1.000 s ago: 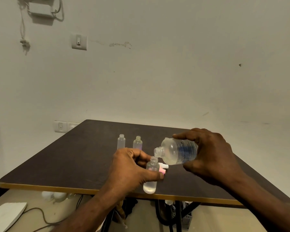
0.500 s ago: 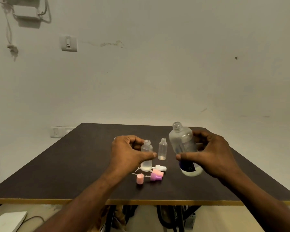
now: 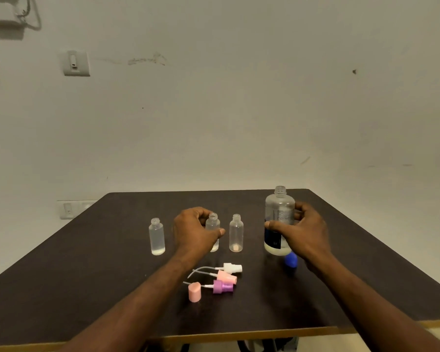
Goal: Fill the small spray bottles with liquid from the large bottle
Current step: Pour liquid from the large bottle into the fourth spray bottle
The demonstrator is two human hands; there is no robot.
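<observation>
Three small clear bottles stand uncapped in a row on the dark table [image 3: 87,262]. My left hand [image 3: 196,232] grips the middle small bottle [image 3: 212,223], which stands on the table. The left small bottle [image 3: 157,237] holds a little liquid at its bottom; the right small bottle [image 3: 236,233] stands free beside my thumb. My right hand [image 3: 305,232] holds the large clear bottle [image 3: 278,219], upright and uncapped, with a dark label and a little liquid at its base.
Nearer to me lie a white spray head [image 3: 230,268], a pink spray head [image 3: 226,277], a purple spray head [image 3: 221,287] and a pink cap [image 3: 194,292]. A blue cap [image 3: 290,259] sits by my right wrist. The table's front edge runs close to my forearms.
The large bottle went from tilted over the small bottle to upright on the table at the right. My left hand set the small bottle down in the row.
</observation>
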